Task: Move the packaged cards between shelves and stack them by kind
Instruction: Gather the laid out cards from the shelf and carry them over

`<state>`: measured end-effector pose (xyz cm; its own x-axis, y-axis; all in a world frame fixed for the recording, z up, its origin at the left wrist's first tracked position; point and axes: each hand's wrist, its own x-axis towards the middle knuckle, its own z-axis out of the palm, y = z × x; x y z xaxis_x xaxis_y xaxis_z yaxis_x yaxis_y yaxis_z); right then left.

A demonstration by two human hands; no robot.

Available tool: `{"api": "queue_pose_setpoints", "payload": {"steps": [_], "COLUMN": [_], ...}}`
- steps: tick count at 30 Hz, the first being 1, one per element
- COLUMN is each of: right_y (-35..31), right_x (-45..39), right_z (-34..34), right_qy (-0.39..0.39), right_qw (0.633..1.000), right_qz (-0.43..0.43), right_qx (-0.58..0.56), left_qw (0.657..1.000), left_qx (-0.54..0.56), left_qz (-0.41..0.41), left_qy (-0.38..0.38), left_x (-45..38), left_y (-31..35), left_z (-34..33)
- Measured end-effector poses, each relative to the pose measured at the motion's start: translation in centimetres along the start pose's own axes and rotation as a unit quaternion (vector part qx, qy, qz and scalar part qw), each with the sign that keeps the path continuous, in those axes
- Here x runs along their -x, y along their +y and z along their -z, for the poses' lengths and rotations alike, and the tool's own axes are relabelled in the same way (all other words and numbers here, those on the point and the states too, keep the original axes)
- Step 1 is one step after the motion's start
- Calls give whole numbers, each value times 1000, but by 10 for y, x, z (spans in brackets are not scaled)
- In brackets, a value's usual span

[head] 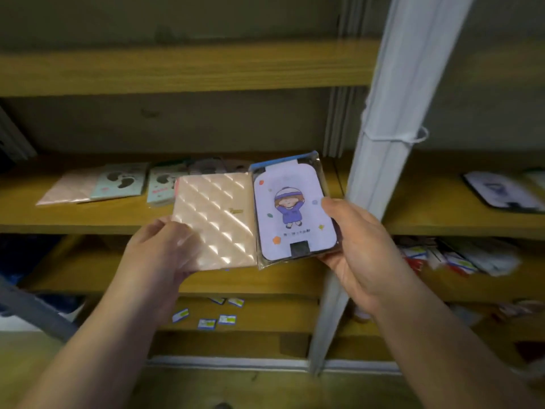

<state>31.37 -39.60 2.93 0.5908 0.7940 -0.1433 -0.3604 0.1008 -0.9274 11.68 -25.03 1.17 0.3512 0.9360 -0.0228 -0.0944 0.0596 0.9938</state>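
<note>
Two packaged cards (253, 214), two hands (265, 246)

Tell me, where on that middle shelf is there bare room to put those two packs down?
Bare wood shows along the shelf's front edge, before the pink quilted pack and footprint cards. Right of the white post, wood lies bare up to the dark-edged pack. The back left is crowded.

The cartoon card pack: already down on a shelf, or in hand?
In hand. The right hand grips the cartoon card pack by its right edge, in front of the shelf, not lying on it.
</note>
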Motion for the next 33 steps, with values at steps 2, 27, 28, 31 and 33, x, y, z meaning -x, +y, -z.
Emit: {"api": "queue_pose_setpoints", "payload": {"steps": [2, 27, 28, 31, 33], "right_y": [-6, -93, -98, -113, -121], "right_x": [21, 75, 64, 26, -2], "right_z": [22, 346, 356, 385, 400], "right_qy": [-9, 304, 311, 330, 336], "right_qw": [1000, 946, 945, 932, 926], "right_qz": [-4, 104, 95, 101, 73], "right_qx": [12, 29, 41, 109, 159], "left_qw": [1000, 976, 976, 976, 974], "left_qx": [6, 65, 68, 75, 89], "left_qz": [-7, 105, 103, 107, 120], "left_qy": [-9, -179, -179, -176, -171], "left_x": [22, 71, 64, 41, 25], "left_y": [-3, -72, -72, -70, -72], "left_z": [-18, -353, -363, -390, -406]}}
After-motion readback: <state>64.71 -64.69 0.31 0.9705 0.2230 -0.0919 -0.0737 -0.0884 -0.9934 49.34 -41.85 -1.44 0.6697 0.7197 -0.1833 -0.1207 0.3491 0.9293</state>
